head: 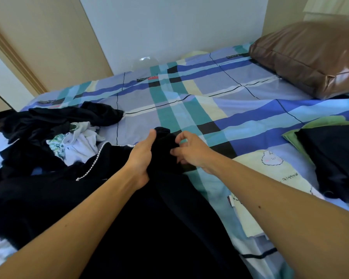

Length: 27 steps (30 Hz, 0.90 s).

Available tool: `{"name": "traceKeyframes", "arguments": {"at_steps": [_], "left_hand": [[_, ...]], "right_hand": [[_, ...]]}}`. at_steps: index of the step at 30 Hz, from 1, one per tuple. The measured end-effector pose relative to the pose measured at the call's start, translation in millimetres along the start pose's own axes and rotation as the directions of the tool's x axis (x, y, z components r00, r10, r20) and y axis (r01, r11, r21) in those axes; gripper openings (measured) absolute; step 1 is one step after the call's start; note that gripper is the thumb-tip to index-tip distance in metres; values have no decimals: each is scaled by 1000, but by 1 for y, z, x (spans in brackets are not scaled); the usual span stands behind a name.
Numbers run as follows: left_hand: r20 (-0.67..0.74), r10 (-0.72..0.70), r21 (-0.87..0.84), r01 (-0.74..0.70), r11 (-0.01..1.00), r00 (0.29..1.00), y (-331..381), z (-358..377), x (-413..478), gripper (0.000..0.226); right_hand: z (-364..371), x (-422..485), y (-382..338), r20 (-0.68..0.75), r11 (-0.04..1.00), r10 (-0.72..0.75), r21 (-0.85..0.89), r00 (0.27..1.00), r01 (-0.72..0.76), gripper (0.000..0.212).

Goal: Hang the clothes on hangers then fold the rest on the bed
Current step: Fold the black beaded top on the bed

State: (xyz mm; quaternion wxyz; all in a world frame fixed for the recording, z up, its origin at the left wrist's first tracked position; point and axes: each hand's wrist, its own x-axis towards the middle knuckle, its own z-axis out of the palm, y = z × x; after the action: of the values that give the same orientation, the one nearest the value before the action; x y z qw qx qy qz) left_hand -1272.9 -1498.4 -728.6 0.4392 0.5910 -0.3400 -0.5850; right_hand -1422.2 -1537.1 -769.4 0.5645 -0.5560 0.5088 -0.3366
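My left hand grips the bunched black garment on the bed, its fingers hidden in cloth; my right hand pinches its edge with curled fingers.

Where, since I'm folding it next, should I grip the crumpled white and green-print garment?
Pinch the crumpled white garment at its right edge, from the right over the plaid bedsheet: that edge lies exposed, while dark clothes overlap its left and lower sides.
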Motion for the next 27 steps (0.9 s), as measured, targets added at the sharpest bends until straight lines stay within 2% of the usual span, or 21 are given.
{"name": "traceKeyframes", "arguments": {"at_steps": [2, 4, 7, 9, 11, 13, 16, 18, 20, 23, 27], "left_hand": [[80, 93, 151, -104, 983, 993, 0, -11, 2, 30], [114, 120, 331, -151, 931, 986, -1, -22, 2, 35], [134, 119, 532, -173, 829, 984, -3, -29, 1, 22], [141, 147, 591, -202, 781, 979, -2, -27, -1, 19], [102, 162, 554, -192, 810, 981, 1, -24, -3, 29], [55, 132, 452, -142, 880, 990, 5, -23, -6, 33], [-10, 68, 295, -62, 953, 998, 13, -23, -8, 32], [-55, 44, 195, -32, 980, 998, 17, -24, -7, 32], [-94, 5, 80, 2, 997, 996, 20, -23, -7, 31], [-120, -43, 12, 44, 999, 992, 22, -24, -8, 38], [-128, -60, 31, 65, 997, 990, 21, -26, -8, 40]], "right_hand": [[-3, 0, -11, -106, 995, -34, 89, 994, 43, 21], [-11, -3, -18, -165, 990, -57, 119, 985, 77, 27], [-16, -10, -24, -118, 986, -114, 109, 986, 127, 32], [-14, -11, -25, -95, 982, -136, 118, 986, 147, 35], [-15, -10, -26, -138, 982, -153, 87, 979, 166, 39], [-19, -11, -26, -188, 980, -196, -62, 962, 188, 34], [-19, -18, -26, -159, 924, -317, -274, 935, 266, 4], [-16, -23, -28, -129, 839, -457, -390, 880, 379, 18], [-11, -27, -35, -20, 769, -530, -433, 848, 471, 21], [3, -27, -31, 154, 727, -454, -505, 878, 465, 25], [16, -24, -20, 209, 705, -408, -546, 889, 452, 31]]}}
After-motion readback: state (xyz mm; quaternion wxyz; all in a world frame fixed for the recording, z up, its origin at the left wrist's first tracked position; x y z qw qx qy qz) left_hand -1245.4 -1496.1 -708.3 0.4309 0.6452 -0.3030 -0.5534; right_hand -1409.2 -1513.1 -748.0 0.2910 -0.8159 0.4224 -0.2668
